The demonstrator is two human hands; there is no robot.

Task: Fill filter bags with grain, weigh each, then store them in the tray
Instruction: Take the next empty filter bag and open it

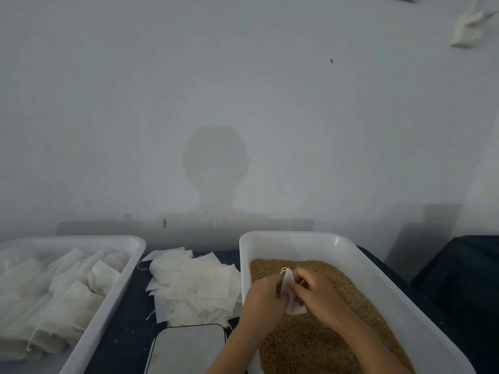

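A white filter bag [291, 292] with a drawstring at its top hangs over the brown grain [318, 344] in the white tub [378, 268] on the right. My left hand [263, 300] pinches the bag's left side. Pinching its right side is my right hand [316, 292]. Both hands hover just above the grain. A loose pile of empty filter bags [194, 287] lies on the dark table between the two containers. The white tray [118, 290] on the left holds several filled bags [62, 298]. A flat scale [186, 349] sits at the front centre.
A pale wall stands right behind the table and carries my shadow. A dark object [459, 279] sits at the far right beside the tub. Scattered grains speckle the dark table [129, 330] between tray and scale.
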